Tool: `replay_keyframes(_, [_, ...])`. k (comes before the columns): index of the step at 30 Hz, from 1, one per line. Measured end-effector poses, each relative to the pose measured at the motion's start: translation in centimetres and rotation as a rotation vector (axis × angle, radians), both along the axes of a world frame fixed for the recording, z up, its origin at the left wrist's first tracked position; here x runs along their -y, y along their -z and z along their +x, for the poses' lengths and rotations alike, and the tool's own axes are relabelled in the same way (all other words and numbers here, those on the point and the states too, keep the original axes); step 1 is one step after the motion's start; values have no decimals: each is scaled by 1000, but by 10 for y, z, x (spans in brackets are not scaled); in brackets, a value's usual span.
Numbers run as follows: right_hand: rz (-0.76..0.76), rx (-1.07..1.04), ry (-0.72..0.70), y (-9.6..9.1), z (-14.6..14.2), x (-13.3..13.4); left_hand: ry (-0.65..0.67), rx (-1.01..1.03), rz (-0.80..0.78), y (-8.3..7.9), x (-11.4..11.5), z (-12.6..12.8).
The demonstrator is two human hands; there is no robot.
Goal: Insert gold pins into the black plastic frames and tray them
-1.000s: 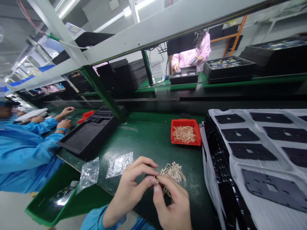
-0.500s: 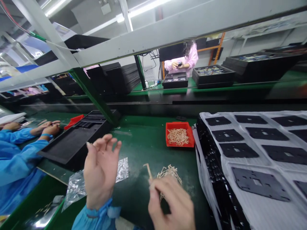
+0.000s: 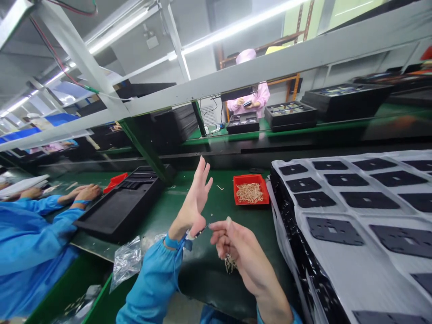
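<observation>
The left hand (image 3: 195, 193) was up and open, fingers pointing high, and only just apart from the right hand (image 3: 243, 252), which curled low over a small heap of pale strips (image 3: 230, 264) on the green worktop (image 3: 205, 283) (a slim dark piece (image 3: 199, 232) sat between them, held or not, I couldn't tell), while a red tray (image 3: 236, 189) of more strips lay just beyond, beside a black foam tray (image 3: 118, 209)

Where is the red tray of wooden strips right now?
In the head view, the red tray sits on the green bench just right of the person's raised left hand, with the stack of black plates immediately to its right.
</observation>
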State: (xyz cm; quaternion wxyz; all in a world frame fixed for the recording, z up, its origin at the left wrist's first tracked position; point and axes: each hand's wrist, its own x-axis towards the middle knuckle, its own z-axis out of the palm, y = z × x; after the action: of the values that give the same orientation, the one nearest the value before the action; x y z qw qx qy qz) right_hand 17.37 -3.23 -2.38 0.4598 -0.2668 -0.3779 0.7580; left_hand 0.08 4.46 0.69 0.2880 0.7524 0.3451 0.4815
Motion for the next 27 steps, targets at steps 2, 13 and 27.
replay_keyframes(2, [-17, -96, -7, -4, 2, 4, 39, -34, -7, -1, 5, 5])
replay_keyframes(13, [-10, -209, 140, 12, 5, 9, 219, -322, -192, 9, -21, -6])
replay_keyframes(27, [-32, -242, 109, 29, -7, -3, -361, -912, -245, 79, -150, -27])
